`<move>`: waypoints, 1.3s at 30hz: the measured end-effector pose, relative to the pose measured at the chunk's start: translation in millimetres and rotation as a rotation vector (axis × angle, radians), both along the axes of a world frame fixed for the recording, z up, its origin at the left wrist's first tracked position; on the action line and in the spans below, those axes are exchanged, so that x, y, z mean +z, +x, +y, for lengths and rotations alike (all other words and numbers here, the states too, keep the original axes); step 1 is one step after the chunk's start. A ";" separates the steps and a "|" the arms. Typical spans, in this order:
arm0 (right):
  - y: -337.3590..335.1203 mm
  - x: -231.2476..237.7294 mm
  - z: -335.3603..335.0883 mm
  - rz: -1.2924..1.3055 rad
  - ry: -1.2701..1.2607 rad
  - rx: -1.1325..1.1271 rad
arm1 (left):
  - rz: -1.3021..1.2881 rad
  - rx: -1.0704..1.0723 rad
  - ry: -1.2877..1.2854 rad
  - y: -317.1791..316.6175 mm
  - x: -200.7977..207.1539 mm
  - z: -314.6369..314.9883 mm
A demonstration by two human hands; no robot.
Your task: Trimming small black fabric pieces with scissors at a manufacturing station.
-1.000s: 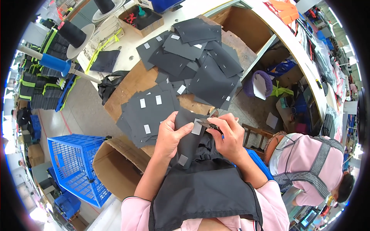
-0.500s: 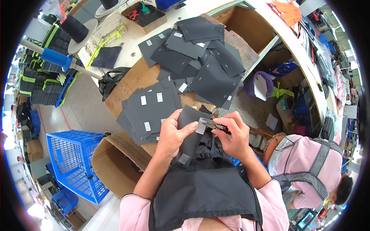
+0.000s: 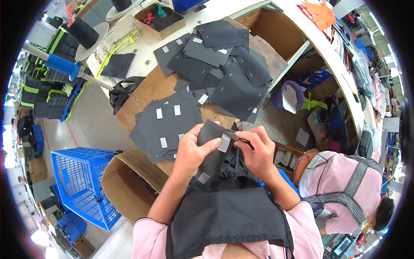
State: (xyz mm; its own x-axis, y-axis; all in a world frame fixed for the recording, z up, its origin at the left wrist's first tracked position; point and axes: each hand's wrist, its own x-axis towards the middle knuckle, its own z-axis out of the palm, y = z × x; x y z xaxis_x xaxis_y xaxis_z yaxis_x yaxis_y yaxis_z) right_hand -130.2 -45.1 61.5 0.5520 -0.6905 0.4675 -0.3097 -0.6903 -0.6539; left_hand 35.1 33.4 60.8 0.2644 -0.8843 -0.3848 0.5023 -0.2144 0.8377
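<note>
Snips (image 3: 233, 135) turned | left hand (image 3: 192, 149) pinching panel (image 3: 210, 160) edge, right hand (image 3: 258, 149) snips | bare board (image 3: 151, 97) ahead

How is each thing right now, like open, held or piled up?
Left hand: gripping dark sheet
Right hand: pinching small tool
Dark sheet: held, pale labels on it
Small tool: held, mostly hidden
Loose sheets: piled up
Cardboard box: open
Purple basket: something white inside
Thread spool: wound
Apron: worn

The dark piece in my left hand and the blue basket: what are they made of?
The dark piece in your left hand looks like matte cloth, perhaps coated: it's thin and hardly shines. The blue basket seems to be smooth, stiff plastic: evenly blue, with a neat grid of holes.
</note>
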 end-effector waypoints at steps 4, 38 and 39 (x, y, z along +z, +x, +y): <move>-0.4 -2.9 -10.1 -0.130 0.425 -0.032 | 0.081 0.019 -0.009 10.9 -8.6 -3.6; -2.9 -18.4 -12.2 -0.085 0.844 0.061 | 0.206 -0.205 0.049 6.9 -17.1 0.2; 2.4 -15.3 -8.0 -0.072 0.617 -0.088 | 0.259 -0.173 0.058 7.8 -17.9 2.0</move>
